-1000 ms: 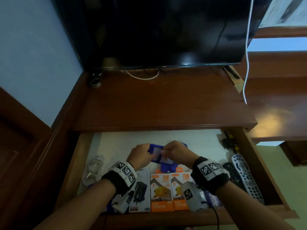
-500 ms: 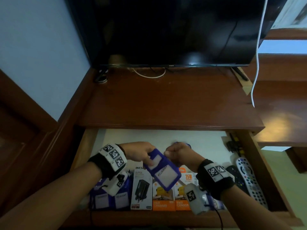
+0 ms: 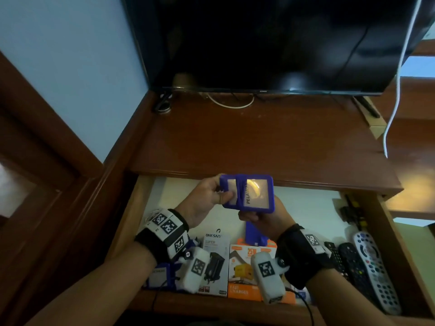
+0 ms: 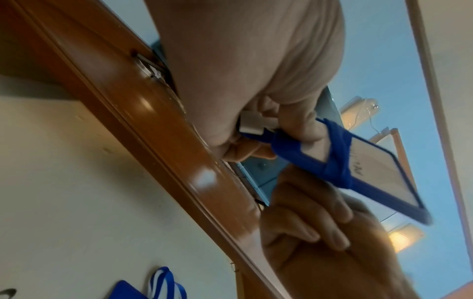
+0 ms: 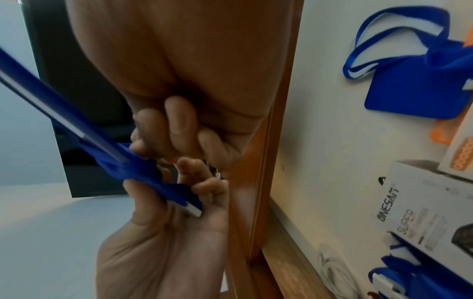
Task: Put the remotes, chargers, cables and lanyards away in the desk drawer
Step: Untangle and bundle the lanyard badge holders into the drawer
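Above the open drawer [image 3: 131,208], the left hand [image 3: 207,196] pinches one end of a blue badge holder [image 3: 248,192] wrapped in its lanyard strap, while the right hand [image 3: 261,217] sits beneath it with fingers curled — whether they grip it cannot be told, the card hiding them. Charger boxes [image 3: 215,262] and remotes [image 3: 369,262] lie below, partly covered by both wrists — a second blue holder [image 5: 414,89] lies flat inside.

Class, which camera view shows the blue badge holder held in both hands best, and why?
The head view: the blue badge holder faces the camera whole, strap wrapped across it, left hand and right hand gripping it. The left wrist view shows it obliquely from below; the right wrist view shows only its blurred edge.
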Demonstrator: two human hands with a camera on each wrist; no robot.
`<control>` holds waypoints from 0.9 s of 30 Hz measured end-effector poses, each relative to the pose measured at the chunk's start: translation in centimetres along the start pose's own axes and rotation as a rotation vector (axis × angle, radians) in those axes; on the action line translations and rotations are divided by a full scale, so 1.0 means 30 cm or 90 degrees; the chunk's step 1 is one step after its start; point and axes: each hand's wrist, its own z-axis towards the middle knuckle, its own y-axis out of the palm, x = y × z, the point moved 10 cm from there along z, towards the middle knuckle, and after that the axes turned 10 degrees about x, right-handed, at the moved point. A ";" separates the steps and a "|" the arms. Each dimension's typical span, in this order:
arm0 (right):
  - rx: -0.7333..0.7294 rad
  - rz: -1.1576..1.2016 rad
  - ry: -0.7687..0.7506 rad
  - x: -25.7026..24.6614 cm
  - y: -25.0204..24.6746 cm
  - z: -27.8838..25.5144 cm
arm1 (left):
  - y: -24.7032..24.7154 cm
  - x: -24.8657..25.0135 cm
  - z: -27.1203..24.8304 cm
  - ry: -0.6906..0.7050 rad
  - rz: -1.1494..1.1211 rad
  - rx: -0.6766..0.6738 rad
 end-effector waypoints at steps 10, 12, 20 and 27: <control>0.014 0.039 0.000 0.082 0.126 0.049 | -0.129 0.009 -0.054 0.048 -0.121 0.113; 0.037 0.030 0.011 0.107 0.131 0.057 | -0.164 -0.016 -0.056 0.040 -0.138 0.138; 0.070 -0.246 0.065 0.226 0.063 0.107 | -0.341 -0.138 -0.083 -0.072 -0.077 0.261; 0.322 -0.687 -0.034 0.178 -0.293 0.174 | -0.525 -0.284 -0.124 -0.185 0.434 0.181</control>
